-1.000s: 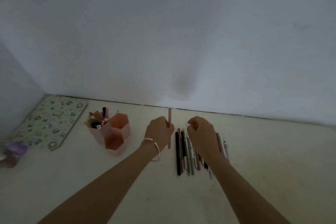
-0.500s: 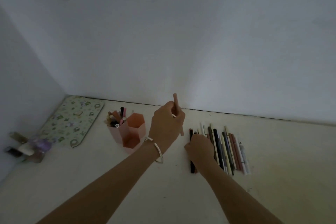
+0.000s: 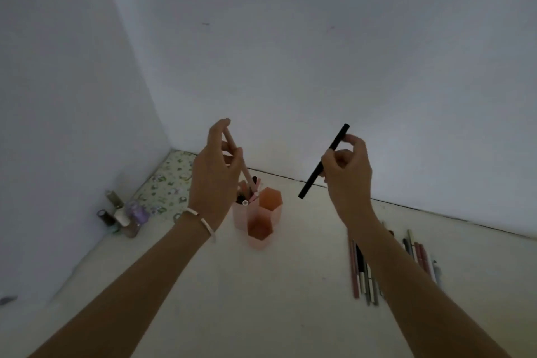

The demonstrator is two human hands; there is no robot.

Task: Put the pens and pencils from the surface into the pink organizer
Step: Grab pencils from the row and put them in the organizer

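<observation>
I record that the left hand (image 3: 212, 171) has lifted off the surface. It now holds the pink pencil (image 3: 245, 176) steeply over the pink organizer (image 3: 258, 238), with the lower end among the pens in the compartment at its ten o'clock. The right hand (image 3: 347, 171) has left the row of pens (image 3: 363, 276) and risen. It pinches a black pen (image 3: 309, 183) aslant in the air, at the organizer's two o'clock. My view has swung left.
</observation>
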